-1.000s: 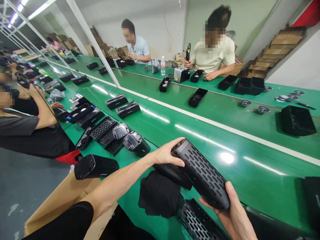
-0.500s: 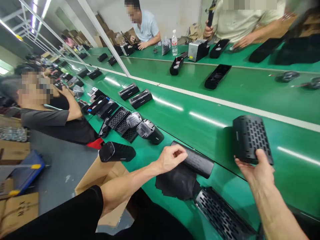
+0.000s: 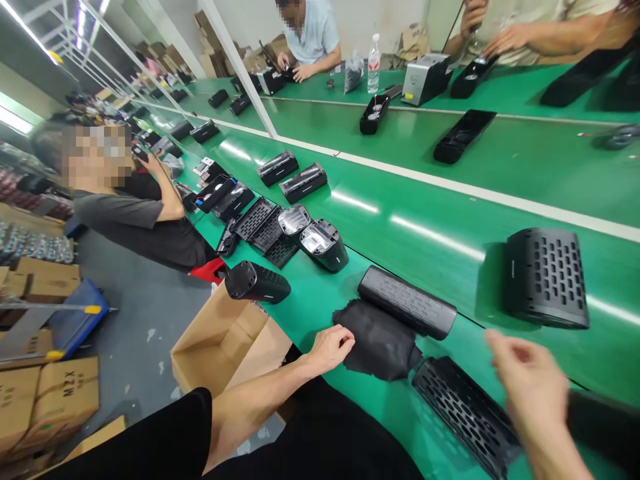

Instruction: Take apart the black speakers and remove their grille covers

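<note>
My left hand [image 3: 330, 347] rests at the near edge of the green belt [image 3: 430, 220], fingers curled against the edge of a black cloth [image 3: 380, 337]. Just beyond the cloth lies a long black perforated speaker [image 3: 407, 310]. My right hand [image 3: 530, 390] hovers blurred at the lower right, fingers apart and holding nothing. A wide black perforated speaker [image 3: 545, 277] stands free on the belt beyond it. A black grille panel [image 3: 465, 413] lies between my two hands, near the table's front edge.
Another black speaker [image 3: 257, 283] lies at the table edge above an open cardboard box [image 3: 225, 340]. Speaker housings [image 3: 320, 243] and grilles [image 3: 265, 227] crowd the left. A seated co-worker [image 3: 130, 220] works at the left. Two more people sit across the belt.
My right hand set the wide speaker on the belt, let go and drew back toward me. My left hand came off the speaker and dropped to the cloth's edge.
</note>
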The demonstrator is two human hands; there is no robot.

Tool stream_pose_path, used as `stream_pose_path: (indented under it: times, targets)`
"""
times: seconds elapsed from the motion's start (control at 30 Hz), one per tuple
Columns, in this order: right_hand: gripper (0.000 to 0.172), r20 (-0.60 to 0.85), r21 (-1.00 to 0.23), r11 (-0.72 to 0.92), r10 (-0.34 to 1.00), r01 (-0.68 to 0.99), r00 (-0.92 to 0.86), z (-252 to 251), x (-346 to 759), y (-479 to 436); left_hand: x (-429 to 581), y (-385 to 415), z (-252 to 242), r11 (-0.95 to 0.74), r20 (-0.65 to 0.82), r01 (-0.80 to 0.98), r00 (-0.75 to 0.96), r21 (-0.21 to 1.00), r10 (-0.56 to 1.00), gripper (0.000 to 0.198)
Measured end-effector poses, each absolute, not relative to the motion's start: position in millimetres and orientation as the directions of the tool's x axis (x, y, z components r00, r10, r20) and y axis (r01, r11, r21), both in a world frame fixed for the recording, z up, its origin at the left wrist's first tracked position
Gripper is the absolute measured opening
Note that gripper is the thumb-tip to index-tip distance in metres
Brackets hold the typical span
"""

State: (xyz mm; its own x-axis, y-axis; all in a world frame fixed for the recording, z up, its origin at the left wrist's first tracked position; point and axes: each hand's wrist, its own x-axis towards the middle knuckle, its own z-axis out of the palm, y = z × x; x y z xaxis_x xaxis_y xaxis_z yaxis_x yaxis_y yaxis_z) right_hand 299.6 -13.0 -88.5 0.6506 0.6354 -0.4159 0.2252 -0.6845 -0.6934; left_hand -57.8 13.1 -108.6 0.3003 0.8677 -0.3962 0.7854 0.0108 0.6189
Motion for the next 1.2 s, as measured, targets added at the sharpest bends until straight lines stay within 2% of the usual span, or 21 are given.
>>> stream_pose_path:
  times: [0.07, 0.13, 0.27, 0.37, 0.53, 0.67, 0.8, 0.93, 1.07, 1.2]
  targets:
    - [0.062, -0.529, -0.633, -0.682, 0.726, 0.365, 0.439, -96, 256, -30, -56, 14, -110, 0.010, -0.390, 0.787, 0.294, 0.617, 0.873, 0.023]
    - [0.052, -0.579, -0.577, -0.655, 0.749, 0.487, 0.321, -108, 222, -38, -55, 15, -111, 0.015, -0.391, 0.792, 0.285, 0.611, 0.875, 0.023]
    - [0.031, -0.633, -0.459, -0.612, 0.734, 0.645, 0.246, -124, 197, -32, -54, 18, -114, 0.038, -0.416, 0.805, 0.265, 0.592, 0.870, 0.023]
    - [0.026, -0.636, -0.435, -0.583, 0.738, 0.686, 0.224, -119, 200, -31, -53, 22, -117, 0.067, -0.440, 0.817, 0.238, 0.572, 0.866, 0.028]
    - [0.027, -0.551, -0.527, -0.539, 0.805, 0.658, 0.218, -100, 207, -48, -50, 29, -122, 0.119, -0.465, 0.828, 0.184, 0.548, 0.866, 0.036]
    - [0.028, -0.501, -0.556, -0.598, 0.795, 0.577, 0.341, -98, 215, -65, -47, 32, -123, 0.133, -0.473, 0.831, 0.169, 0.540, 0.865, 0.035]
    - [0.036, -0.526, -0.498, -0.736, 0.677, 0.459, 0.515, -107, 236, -89, -45, 34, -117, 0.123, -0.468, 0.838, 0.170, 0.532, 0.867, 0.036]
    - [0.038, -0.566, -0.407, -0.828, 0.560, 0.386, 0.605, -113, 268, -126, -41, 34, -103, 0.075, -0.439, 0.835, 0.208, 0.545, 0.874, 0.038]
    - [0.037, -0.608, -0.333, -0.875, 0.484, 0.351, 0.629, -116, 292, -155, -14, 27, -83, -0.026, -0.403, 0.795, 0.335, 0.606, 0.851, 0.041]
    - [0.037, -0.621, -0.293, -0.897, 0.441, 0.330, 0.648, -122, 299, -167, 39, 19, -75, -0.135, -0.398, 0.734, 0.502, 0.666, 0.768, 0.028]
